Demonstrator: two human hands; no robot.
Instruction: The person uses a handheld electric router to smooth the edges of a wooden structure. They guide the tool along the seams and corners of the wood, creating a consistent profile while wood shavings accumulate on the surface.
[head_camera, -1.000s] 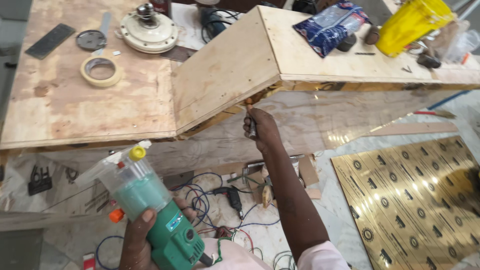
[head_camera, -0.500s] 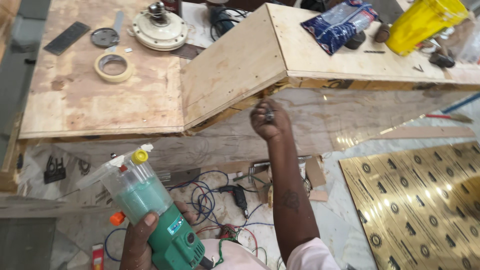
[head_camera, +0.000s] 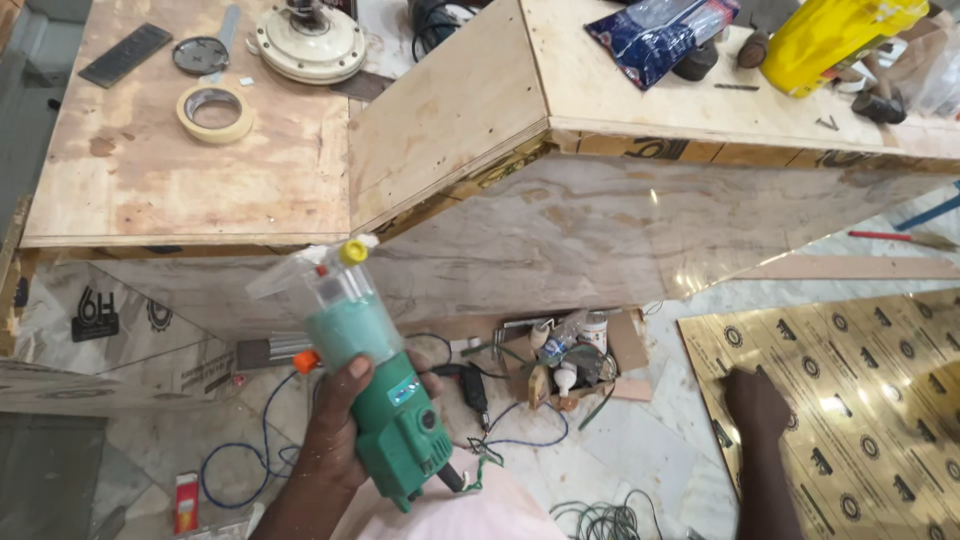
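My left hand (head_camera: 340, 425) grips a green electric trimmer (head_camera: 400, 425) by its body. The tool's clear base (head_camera: 335, 290) with a yellow knob points up toward the marble-patterned front panel (head_camera: 600, 240) of a plywood counter (head_camera: 200, 180). My right hand (head_camera: 755, 400) hangs low at the right, over the left edge of a gold patterned sheet (head_camera: 870, 400) lying on the floor. Only its back shows, and its fingers are hidden from me.
On the counter lie a masking tape roll (head_camera: 214, 112), a round cream motor (head_camera: 310, 40), a blue packet (head_camera: 655, 30) and a yellow container (head_camera: 830, 35). Below, cables (head_camera: 480, 420) and a cardboard tray of small bottles (head_camera: 570, 345) cover the floor.
My right hand has dropped from the counter's underside edge down to the gold sheet on the floor. The trimmer has shifted right and up in view as my head moved.
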